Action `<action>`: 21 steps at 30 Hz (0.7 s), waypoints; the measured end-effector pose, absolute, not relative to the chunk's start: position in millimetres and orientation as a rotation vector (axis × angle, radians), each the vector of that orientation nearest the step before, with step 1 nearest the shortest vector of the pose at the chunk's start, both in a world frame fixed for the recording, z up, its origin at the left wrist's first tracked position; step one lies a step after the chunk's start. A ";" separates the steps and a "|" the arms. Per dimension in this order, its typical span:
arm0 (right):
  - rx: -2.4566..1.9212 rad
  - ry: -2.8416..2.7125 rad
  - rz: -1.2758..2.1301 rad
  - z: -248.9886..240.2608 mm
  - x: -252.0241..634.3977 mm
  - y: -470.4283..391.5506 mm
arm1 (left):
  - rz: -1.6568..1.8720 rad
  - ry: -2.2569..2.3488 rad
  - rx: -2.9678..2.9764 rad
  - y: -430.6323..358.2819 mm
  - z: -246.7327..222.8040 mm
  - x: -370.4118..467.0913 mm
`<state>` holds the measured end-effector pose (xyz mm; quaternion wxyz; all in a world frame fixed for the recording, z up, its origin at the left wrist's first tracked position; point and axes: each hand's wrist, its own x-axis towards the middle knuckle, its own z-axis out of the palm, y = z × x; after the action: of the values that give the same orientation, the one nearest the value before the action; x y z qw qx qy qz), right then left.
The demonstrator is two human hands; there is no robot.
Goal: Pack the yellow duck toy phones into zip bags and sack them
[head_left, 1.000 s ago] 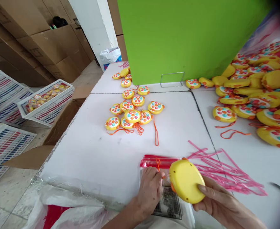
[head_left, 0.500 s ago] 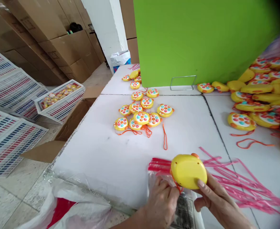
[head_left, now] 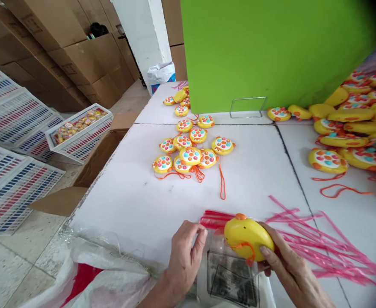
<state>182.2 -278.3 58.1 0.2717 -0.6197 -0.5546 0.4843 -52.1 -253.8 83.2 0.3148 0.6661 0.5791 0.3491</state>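
Note:
My right hand [head_left: 287, 261] grips a yellow animal-shaped toy [head_left: 248, 239], its plain back and orange nub towards me. An orange cord loop [head_left: 247, 248] hangs across the toy. Left of it, my left hand [head_left: 186, 252] is closed, thumb and forefinger tips together; whether anything is pinched there I cannot make out. Beneath the toy lie clear plastic bags with red zip strips [head_left: 215, 219], on a dark, black-framed panel [head_left: 232, 278]. Farther up the white table [head_left: 126, 201], a group of similar toys [head_left: 190, 156] lies with coloured buttons facing up.
Cut pink strips [head_left: 329, 244] lie right of my hands, below a heap of toys [head_left: 357, 128]. A green board [head_left: 264, 51] stands at the back. Left of the table are an open carton [head_left: 94, 162], a filled white basket [head_left: 78, 128] and stacked boxes [head_left: 56, 47].
My left hand has left the toy's cord and moved left and slightly up. The right hand has tilted the toy, and its cord now hangs across the front.

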 end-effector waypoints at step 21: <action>-1.468 -2.327 1.079 73.5 179.6 -265.0 | 0.737 1.342 1.156 -245.7 65.6 -28.3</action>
<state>179.6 -265.0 73.5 0.0930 -0.4946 -0.7839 0.3636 -28.3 -245.7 65.6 0.5741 0.4933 0.5729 0.3144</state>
